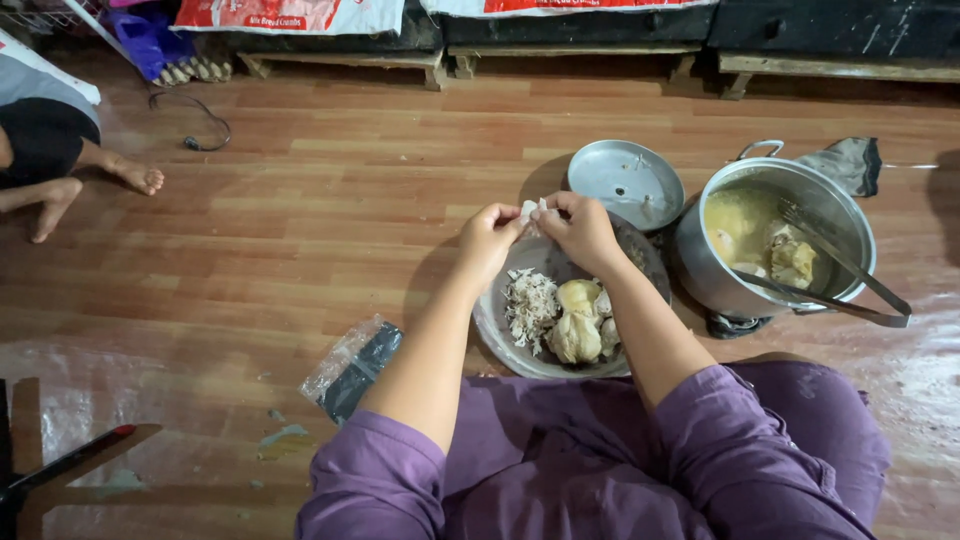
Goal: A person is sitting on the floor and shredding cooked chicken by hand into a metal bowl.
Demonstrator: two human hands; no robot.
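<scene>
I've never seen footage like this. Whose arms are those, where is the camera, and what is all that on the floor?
The camera sits on a person's head and looks down, so the arms are their own. The left hand and right hand pinch a small pale piece of meat between them, above a round metal bowl holding shredded meat and cooked chicken pieces. Beside it on the wooden floor stand a pot of broth with tongs and a lid. Another person's feet show at left.
</scene>
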